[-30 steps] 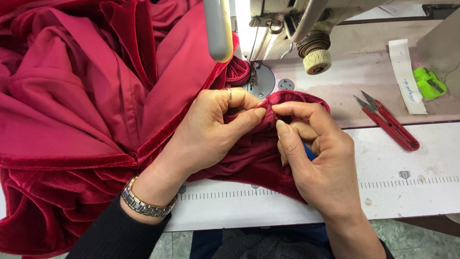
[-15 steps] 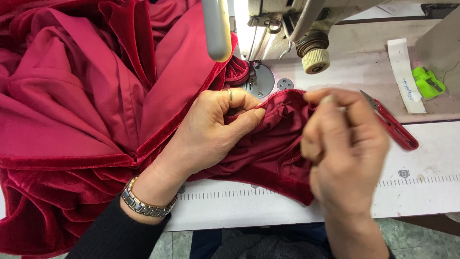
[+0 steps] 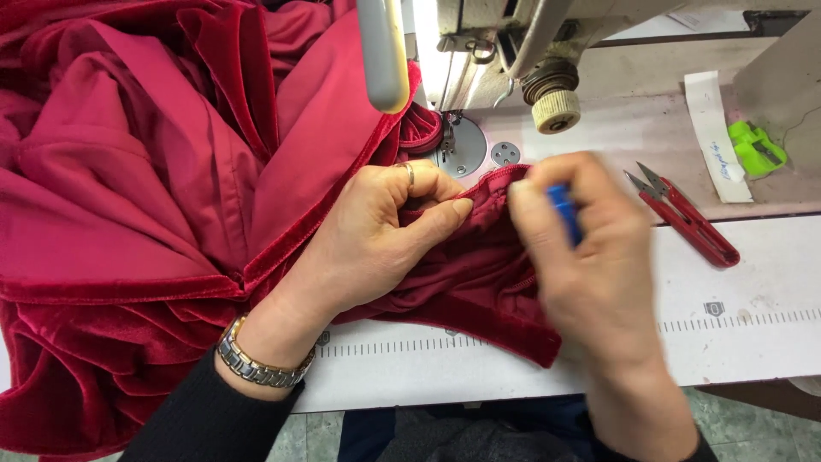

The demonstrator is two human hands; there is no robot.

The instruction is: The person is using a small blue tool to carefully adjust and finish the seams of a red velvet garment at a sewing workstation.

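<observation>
A large heap of crimson velvet fabric point(image 3: 154, 188) covers the left half of the sewing table. My left hand point(image 3: 376, 235), with a ring and a metal wristwatch, pinches a folded edge of this fabric just in front of the needle plate point(image 3: 466, 150). My right hand point(image 3: 590, 257) is blurred in motion to the right of that pinch. Its fingers are closed round a small blue tool point(image 3: 564, 214), which sits at the fabric's edge. Only part of the blue tool shows.
The sewing machine head point(image 3: 505, 43) and its ribbed knob point(image 3: 556, 111) stand at the top centre. Red thread snips point(image 3: 684, 218) lie to the right, beyond a white tape strip point(image 3: 714, 137) and a green object point(image 3: 757, 147). A printed ruler runs along the white table point(image 3: 753, 291).
My right hand swung out to the right over the snips, then came back toward the fabric edge, with the blue tool showing. My left hand has kept its pinch in place.
</observation>
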